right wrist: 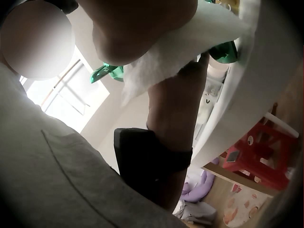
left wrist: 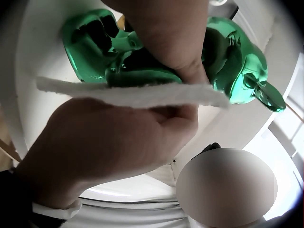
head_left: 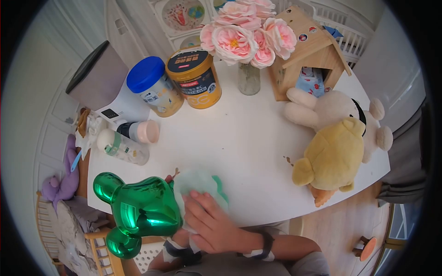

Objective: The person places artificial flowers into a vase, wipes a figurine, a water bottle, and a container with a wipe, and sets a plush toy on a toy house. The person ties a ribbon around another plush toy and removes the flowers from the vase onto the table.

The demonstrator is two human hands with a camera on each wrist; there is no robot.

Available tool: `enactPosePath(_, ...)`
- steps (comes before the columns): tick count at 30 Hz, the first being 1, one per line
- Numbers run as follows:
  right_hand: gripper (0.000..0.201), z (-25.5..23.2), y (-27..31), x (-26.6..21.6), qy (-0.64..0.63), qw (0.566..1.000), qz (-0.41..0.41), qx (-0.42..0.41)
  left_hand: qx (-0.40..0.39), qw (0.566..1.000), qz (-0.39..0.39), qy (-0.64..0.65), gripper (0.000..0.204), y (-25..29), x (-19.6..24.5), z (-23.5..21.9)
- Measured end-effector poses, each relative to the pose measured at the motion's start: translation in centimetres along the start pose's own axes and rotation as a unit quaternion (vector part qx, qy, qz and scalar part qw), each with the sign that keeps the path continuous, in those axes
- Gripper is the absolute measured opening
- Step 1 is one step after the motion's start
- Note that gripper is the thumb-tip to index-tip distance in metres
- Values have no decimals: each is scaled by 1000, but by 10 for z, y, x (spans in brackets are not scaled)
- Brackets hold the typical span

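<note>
A shiny green bear figure (head_left: 145, 207) lies tilted at the table's near left, its round ears pointing left. My left hand (left wrist: 164, 33) grips it by the body; in the head view most of that hand is hidden behind the figure, with a fingertip showing by its upper edge. A white cloth (head_left: 195, 181) covers the figure's lower end, and a green limb sticks out past it. My right hand (head_left: 209, 221) presses on the cloth with its fingers nearly straight. Edge-on in the left wrist view, the cloth lies between the right hand and the figure.
A baby bottle (head_left: 122, 146), a pink-capped bottle (head_left: 145, 132), two tubs (head_left: 193, 78) and a grey-white appliance (head_left: 103, 78) stand at the left. Behind are a flower vase (head_left: 249, 78) and a wooden house (head_left: 304, 50). Plush toys (head_left: 331, 154) sit at the right edge.
</note>
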State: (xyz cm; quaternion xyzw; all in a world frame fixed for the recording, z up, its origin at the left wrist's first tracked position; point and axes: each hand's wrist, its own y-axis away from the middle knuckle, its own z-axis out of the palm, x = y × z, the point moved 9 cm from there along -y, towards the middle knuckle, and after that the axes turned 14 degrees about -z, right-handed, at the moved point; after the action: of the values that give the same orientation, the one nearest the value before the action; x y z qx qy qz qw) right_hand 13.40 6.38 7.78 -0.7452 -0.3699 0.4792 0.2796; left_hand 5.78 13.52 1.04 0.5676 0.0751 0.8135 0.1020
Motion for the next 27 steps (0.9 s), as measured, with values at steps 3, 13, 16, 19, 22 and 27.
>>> enactPosePath(3,60,12,11,-9,53,997,-38,-49,19,1000,-10,8,99,31,136,-66)
enactPosePath(13,54,8,25,-1,50,988,-39,-139,27,999,36,3,96,6,12,-29)
enactPosePath(16,53,6,32,7,49,993,-21,-105,24,997,74,-8,96,9,18,-29)
enactPosePath(19,53,0,40,13,14,998,29,-47,17,993,112,-22,95,10,26,-27)
enactPosePath(22,55,-5,35,13,-20,996,83,-30,25,996,80,-23,97,8,35,-21)
enactPosePath(27,58,-1,1,21,-25,991,132,-16,-11,998,62,-16,103,3,26,-28)
